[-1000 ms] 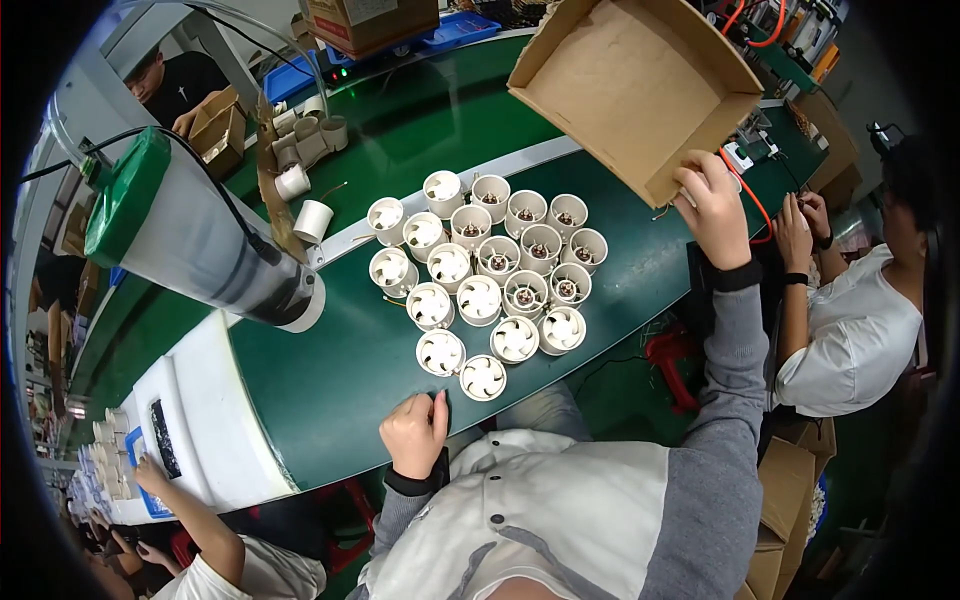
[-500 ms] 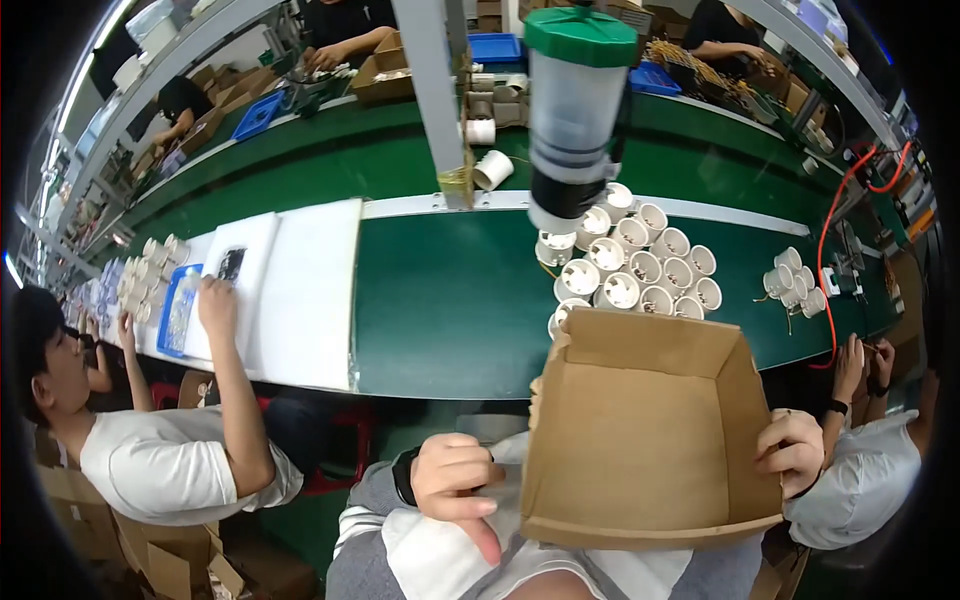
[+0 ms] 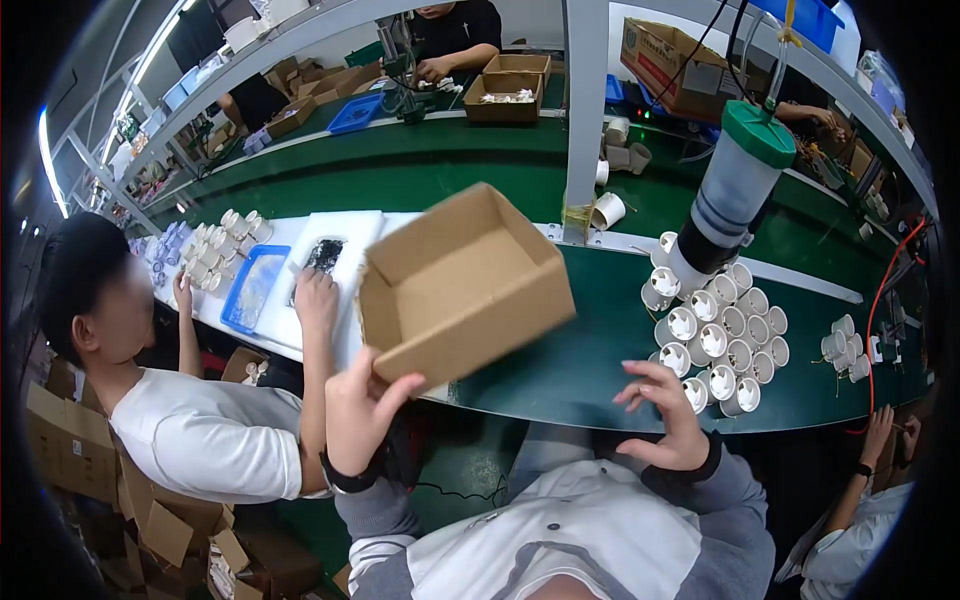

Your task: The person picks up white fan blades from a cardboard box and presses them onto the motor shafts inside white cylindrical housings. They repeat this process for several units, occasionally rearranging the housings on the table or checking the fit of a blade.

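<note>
An open brown cardboard box [image 3: 490,325] is held up tilted above the green workbench, and no contents show in it. My left hand [image 3: 362,412] grips its near left corner, the thumb against the outer wall. Away from the box, my right hand [image 3: 664,415] is raised at the bench's front edge with fingers spread and nothing in it. Closest to that hand stands a cluster of several white cup-shaped parts [image 3: 738,354], some with white pieces inside. The box hides part of the bench and the white foam sheet [image 3: 345,222].
A clear cylinder with a green lid [image 3: 735,180] hangs over the cups. A metal post [image 3: 585,130] rises from the bench's back edge. At left, a co-worker [image 3: 200,425] reaches onto the foam sheet beside a blue tray [image 3: 240,315]. A red hose [image 3: 880,290] runs down at right.
The box has moved left and away from me, and turned. My left hand, earlier empty, now grips it; my right hand has let go of its right side. The view has shifted left.
</note>
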Demonstrator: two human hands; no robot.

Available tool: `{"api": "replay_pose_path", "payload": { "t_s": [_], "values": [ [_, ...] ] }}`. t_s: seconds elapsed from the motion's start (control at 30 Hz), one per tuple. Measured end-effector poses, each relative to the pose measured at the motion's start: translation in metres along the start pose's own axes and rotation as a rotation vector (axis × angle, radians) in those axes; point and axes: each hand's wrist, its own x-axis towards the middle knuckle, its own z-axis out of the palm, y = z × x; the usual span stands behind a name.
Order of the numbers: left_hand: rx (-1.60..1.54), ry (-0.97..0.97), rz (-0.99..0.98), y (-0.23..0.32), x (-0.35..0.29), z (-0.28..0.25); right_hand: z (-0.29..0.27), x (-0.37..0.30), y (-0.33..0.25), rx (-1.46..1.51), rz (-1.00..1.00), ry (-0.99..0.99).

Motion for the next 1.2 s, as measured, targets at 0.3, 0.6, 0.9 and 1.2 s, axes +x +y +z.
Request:
{"api": "replay_pose_path", "payload": {
  "t_s": [0.3, 0.6, 0.9, 1.2],
  "values": [
    [0.168, 0.121, 0.201, -0.056, 0.281, 0.109, 0.005, -0.049, 0.042, 0.098, 0.567, -0.144],
    [0.243, 0.134, 0.445, -0.092, 0.462, 0.242, 0.003, -0.060, 0.063, 0.150, 0.719, -0.060],
    [0.342, -0.005, 0.127, -0.091, 0.546, 0.346, 0.016, -0.128, 0.092, 0.030, 0.749, 0.007],
    [0.478, -0.023, 0.293, -0.152, 0.547, 0.403, 0.022, -0.121, 0.088, -0.093, 0.747, 0.026]
  ]
}}
